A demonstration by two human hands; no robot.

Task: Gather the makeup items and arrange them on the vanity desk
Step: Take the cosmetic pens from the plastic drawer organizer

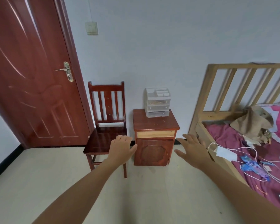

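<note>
Left hand (121, 148) loosely curled, empty, right hand (192, 150) spread, empty, clear organizer (157, 102) sat at desk's (153, 124) back edge

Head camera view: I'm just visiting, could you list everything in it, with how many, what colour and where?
door: one, reddish-brown, far left
light switch: one, cream, on the wall right of the door
chair: one, dark red wood, against the wall
cabinet: one, reddish-brown, right of the chair
organiser: one, clear plastic, on the cabinet top at the back
bed: one, pale wood frame with pink bedding, right
cloth: one, beige, crumpled on the bed
charger: one, white, cables trailing, on the bed
packets: count unclear, blue, beside the charger
left hand: open, empty, before the chair
right hand: open, empty, by the bed
</note>
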